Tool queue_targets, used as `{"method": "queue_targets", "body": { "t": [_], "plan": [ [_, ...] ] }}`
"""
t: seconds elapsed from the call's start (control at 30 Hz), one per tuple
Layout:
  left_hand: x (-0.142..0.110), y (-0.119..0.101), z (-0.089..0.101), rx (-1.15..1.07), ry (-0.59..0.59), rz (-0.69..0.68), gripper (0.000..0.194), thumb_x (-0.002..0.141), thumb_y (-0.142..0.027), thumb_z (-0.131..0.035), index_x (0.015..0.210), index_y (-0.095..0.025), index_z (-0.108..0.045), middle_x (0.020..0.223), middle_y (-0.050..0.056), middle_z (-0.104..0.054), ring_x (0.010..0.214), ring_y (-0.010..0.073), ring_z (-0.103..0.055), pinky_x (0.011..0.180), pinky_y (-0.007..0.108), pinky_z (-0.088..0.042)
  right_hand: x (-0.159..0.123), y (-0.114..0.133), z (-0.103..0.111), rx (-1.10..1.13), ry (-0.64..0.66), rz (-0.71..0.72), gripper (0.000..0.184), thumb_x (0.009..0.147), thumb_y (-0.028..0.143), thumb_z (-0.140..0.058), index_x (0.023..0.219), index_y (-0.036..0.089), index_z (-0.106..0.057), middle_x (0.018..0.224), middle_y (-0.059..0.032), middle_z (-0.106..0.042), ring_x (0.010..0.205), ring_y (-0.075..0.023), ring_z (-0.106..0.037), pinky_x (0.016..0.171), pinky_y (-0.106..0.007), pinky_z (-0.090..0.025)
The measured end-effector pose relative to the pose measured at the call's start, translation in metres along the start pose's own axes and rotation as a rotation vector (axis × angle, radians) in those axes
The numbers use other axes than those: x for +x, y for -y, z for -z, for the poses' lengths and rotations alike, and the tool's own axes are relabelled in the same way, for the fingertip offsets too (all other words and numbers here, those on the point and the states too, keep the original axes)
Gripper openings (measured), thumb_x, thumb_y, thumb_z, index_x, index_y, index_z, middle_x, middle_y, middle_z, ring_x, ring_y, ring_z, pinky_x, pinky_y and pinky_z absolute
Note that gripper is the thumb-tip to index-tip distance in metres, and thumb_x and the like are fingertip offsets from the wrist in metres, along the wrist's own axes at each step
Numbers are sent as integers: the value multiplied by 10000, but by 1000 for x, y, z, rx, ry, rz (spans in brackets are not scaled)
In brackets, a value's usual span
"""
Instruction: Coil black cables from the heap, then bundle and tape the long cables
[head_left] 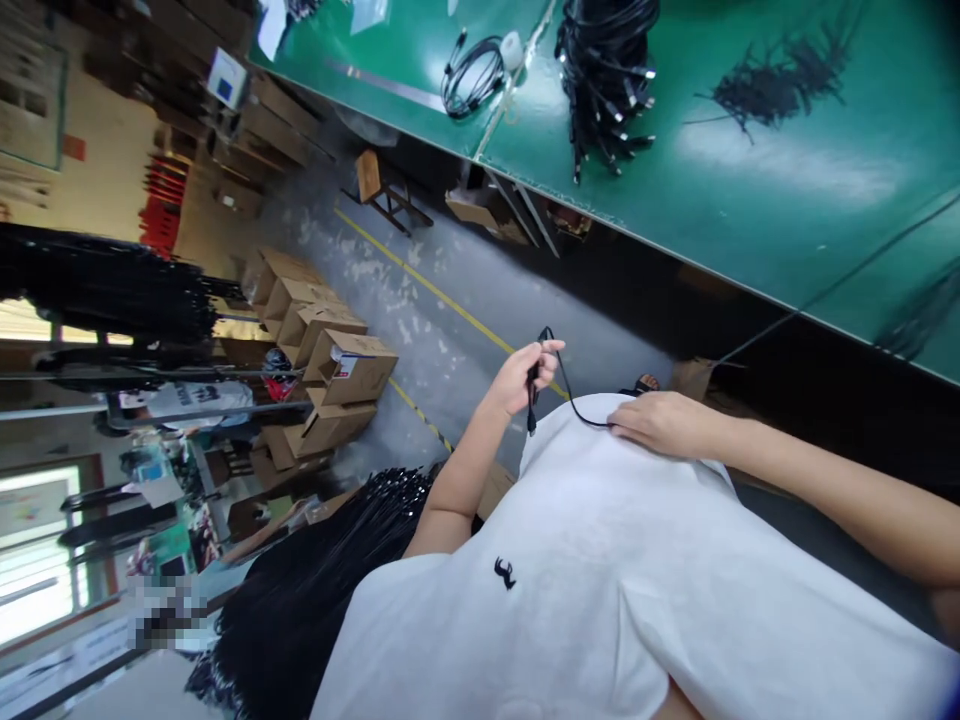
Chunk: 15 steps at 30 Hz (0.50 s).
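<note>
My left hand point(521, 378) is closed around one end of a thin black cable point(568, 395), and the plug hangs just below my fingers. From there the cable curves across to my right hand point(664, 422), which lies on my white shirt point(600, 580) with its fingertips pinching or pressing the cable against the cloth. Both hands are held in front of my body, above the floor and short of the green table point(787, 210).
On the green table lie a thick bundle of black cables point(607, 60) and a coiled cable point(472, 75). Cardboard boxes point(330, 365) are stacked on the floor beside a yellow line. Large masses of black cables hang at the left point(105, 290) and lower left point(300, 610). A wooden stool point(382, 190) stands under the table.
</note>
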<state>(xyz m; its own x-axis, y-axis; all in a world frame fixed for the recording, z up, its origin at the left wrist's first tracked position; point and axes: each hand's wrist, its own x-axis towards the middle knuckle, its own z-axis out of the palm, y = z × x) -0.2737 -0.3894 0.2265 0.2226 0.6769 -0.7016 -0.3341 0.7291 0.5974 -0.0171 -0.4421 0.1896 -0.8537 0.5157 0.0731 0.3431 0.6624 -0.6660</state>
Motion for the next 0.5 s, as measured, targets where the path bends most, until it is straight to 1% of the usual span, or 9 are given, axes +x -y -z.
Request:
{"method": "queue_targets", "body": {
  "t": [0.07,0.13,0.2,0.27,0.3,0.33,0.4,0.47,0.5],
  "plan": [
    [7,19,-15,175,73,38,267,917,-363,-618,965,-103,-660,762,54,-689,637,94,-642,618,191,-506,17,2,16,-22,-34,21,469,1044,402,-277,939,173,-673,810,-79,-675,690,-162,-599,665,-272,-395],
    [8,33,-27,308,219,98,312,879,-411,-663,922,-101,-657,790,81,-718,689,126,-664,682,238,-526,25,-6,31,-14,-67,-17,460,1036,421,-293,957,178,-676,846,-84,-679,719,-165,-602,667,-270,-394],
    [6,41,-33,350,390,158,349,857,-442,-682,903,-96,-665,671,47,-677,562,96,-594,577,211,-483,26,-22,42,50,-58,-85,445,1027,455,-319,977,193,-676,881,-73,-683,756,-163,-610,675,-260,-399],
    [2,39,-33,281,481,193,348,866,-438,-671,879,-90,-675,512,-25,-542,411,49,-436,445,171,-373,18,-46,48,117,-47,-180,435,1019,481,-342,987,201,-673,908,-60,-687,792,-156,-613,698,-251,-408],
    [-1,35,-31,218,467,199,332,887,-420,-646,853,-91,-676,454,-62,-446,362,31,-344,401,157,-311,10,-62,50,120,-60,-237,431,1018,482,-352,997,195,-674,936,-64,-693,822,-157,-614,725,-252,-413],
    [-4,29,-28,145,417,194,321,918,-395,-605,822,-97,-672,423,-91,-348,333,21,-257,372,149,-257,-3,-80,52,85,-86,-305,425,1019,470,-365,1015,183,-678,973,-79,-699,858,-162,-614,761,-260,-416],
    [-13,12,-19,-15,254,127,359,989,-348,-478,780,-116,-656,417,-111,-222,311,18,-149,339,140,-189,-41,-118,53,-78,-148,-475,392,1020,403,-400,1054,145,-693,1062,-131,-703,934,-181,-607,861,-301,-401],
    [-23,-7,-8,-161,73,-37,425,1034,-326,-353,801,-135,-653,429,-106,-191,302,23,-119,318,135,-156,-87,-150,48,-294,-179,-675,332,1006,309,-452,1087,114,-708,1113,-184,-701,969,-205,-602,963,-366,-351],
    [-28,-16,-2,-215,-6,-135,437,1044,-325,-319,839,-147,-661,436,-101,-208,301,25,-135,312,133,-157,-109,-160,43,-356,-162,-737,308,996,275,-473,1107,112,-710,1113,-192,-703,978,-210,-606,1003,-383,-325]
  ]
}}
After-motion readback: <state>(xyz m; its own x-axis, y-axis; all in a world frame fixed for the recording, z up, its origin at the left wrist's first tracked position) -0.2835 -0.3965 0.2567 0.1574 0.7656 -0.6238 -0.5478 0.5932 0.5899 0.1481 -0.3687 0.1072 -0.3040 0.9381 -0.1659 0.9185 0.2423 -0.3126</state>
